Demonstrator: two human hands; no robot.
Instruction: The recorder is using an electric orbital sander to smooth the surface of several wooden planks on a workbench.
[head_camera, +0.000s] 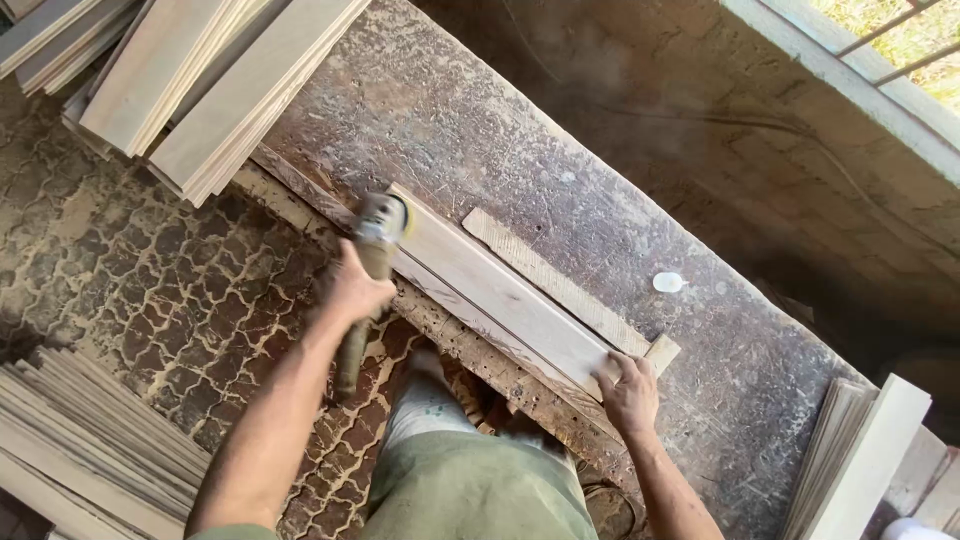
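Across the middle of the view runs a long, rough, dusty surface (560, 150), slanting from upper left to lower right, with a patterned floor (150, 290) strewn with sawdust on its near side. Stacks of pale boards (215, 80) rest over its upper-left end, more boards (90, 440) are fanned on the floor at lower left, and another stack (860, 460) leans at lower right. Along the surface's near edge lies a pale plank (500, 290), with a thinner rough strip (555, 285) just behind it, touching it. The left hand (350, 290) is wrapped tight around the body of a grinder (378, 235), whose head sits on the plank's left end. The right hand (628, 392) lies on the plank's right end, fingers curled over it and pressing down. A small white lid (668, 282) sits alone farther back on the surface.
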